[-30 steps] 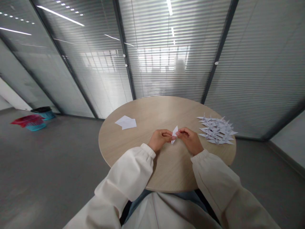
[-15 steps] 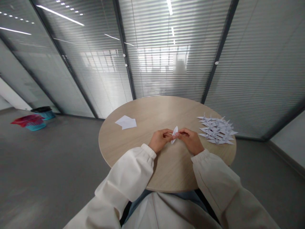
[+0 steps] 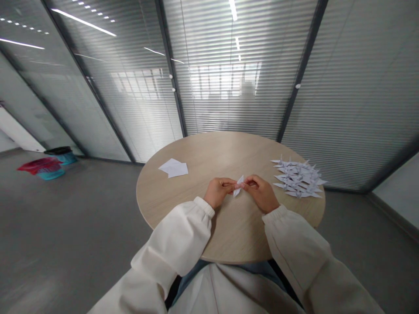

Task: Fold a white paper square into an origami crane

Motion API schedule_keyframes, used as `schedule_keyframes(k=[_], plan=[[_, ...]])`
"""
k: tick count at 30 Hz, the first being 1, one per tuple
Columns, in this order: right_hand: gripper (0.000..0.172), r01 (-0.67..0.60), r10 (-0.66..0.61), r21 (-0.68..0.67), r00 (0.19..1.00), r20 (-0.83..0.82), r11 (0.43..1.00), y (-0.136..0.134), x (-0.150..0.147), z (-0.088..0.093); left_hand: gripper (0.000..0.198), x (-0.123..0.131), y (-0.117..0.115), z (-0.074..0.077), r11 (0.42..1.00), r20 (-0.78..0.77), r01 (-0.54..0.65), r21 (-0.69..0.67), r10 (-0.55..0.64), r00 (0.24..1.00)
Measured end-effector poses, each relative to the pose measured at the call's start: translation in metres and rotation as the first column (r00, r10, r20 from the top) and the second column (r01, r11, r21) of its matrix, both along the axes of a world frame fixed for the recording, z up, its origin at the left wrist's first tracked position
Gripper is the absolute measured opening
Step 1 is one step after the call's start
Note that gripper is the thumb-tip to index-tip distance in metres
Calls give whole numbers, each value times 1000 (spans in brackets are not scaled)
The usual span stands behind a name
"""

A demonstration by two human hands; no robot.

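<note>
A small piece of folded white paper (image 3: 240, 179) is pinched between both hands above the middle of the round wooden table (image 3: 225, 152). My left hand (image 3: 218, 191) grips it from the left with thumb and fingers together. From the other side, my right hand (image 3: 262, 192) pinches it too. The paper is narrow and pointed at its upper and lower ends; its middle is partly hidden by the fingertips. To the right lies a pile of folded white paper cranes (image 3: 299, 178). Flat white paper sheets (image 3: 175, 168) lie on the left part of the table.
Beyond the table's far edge stands a glass partition with blinds (image 3: 225, 109). On the floor at the far left are a blue bin with a red liner (image 3: 42, 166) and another with a black liner (image 3: 62, 153).
The folded paper has tilted slightly between my fingers, and its upper point shows lower. My hands have shifted only a little; the pile and the sheets lie as before.
</note>
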State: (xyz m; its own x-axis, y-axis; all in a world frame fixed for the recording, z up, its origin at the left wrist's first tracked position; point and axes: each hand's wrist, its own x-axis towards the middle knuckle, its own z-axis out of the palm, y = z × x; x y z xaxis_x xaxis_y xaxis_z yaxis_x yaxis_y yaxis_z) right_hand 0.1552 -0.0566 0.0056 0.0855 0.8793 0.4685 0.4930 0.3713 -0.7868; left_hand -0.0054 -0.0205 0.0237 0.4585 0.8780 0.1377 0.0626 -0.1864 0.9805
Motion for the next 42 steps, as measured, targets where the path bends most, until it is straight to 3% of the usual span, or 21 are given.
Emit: schedule_keyframes(k=[5, 10, 18, 24, 33, 42], plan=[[21, -46, 46, 5, 997, -54, 999, 1, 1, 0, 41, 0, 0, -1, 999, 19, 18, -26, -17, 1000], [19, -9, 7, -22, 998, -64, 1000, 1, 2, -1, 42, 1, -1, -3, 992, 48, 51, -119, -45, 998], [20, -28, 22, -45, 992, -127, 999, 2, 2, -2, 33, 0, 0, -6, 985, -51, 130, -116, -137, 989], [22, -12, 1, -60, 984, -176, 998, 3, 5, -2, 41, -1, 2, -11, 945, -17, 219, -242, -230, 973], [27, -151, 129, -61, 953, -272, 987, 2, 0, 1, 41, -1, -3, -6, 964, -41, 176, -200, -187, 981], [24, -95, 81, -38, 958, -276, 995, 2, 1, 1, 40, 0, -5, -8, 943, -62, 272, -194, -288, 956]])
